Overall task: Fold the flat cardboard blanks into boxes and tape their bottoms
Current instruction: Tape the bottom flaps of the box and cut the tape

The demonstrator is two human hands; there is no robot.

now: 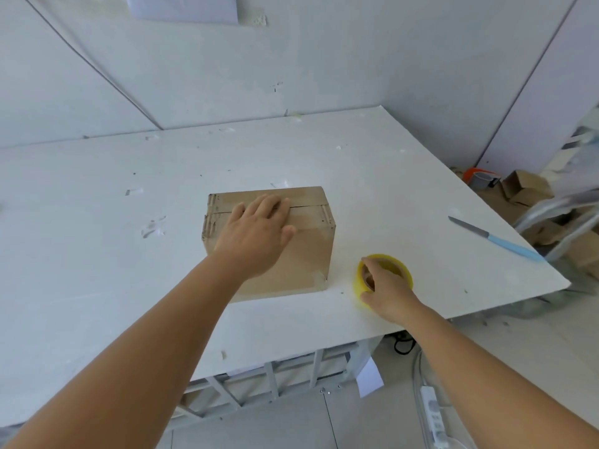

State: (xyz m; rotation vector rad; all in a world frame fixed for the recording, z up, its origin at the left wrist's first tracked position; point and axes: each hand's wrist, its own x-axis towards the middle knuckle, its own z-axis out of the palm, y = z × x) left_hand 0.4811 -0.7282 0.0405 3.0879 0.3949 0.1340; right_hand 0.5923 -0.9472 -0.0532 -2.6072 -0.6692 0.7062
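Stood folded near the middle of the tabletop (97, 222): one box (301, 254), seam upward and apparently taped already, pressed flat under the open left hand (259, 228). Just beside it toward the right edge, gripped in the right hand (385, 286): the yellow tape roll (398, 265). Probably one box near done, no further blanks seen on the tabletop.

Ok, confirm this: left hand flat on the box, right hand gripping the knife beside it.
Not quite. The head view shows the right hand gripping the yellow tape roll, not the knife, which lies untouched farther right. The left hand is flat on the box.
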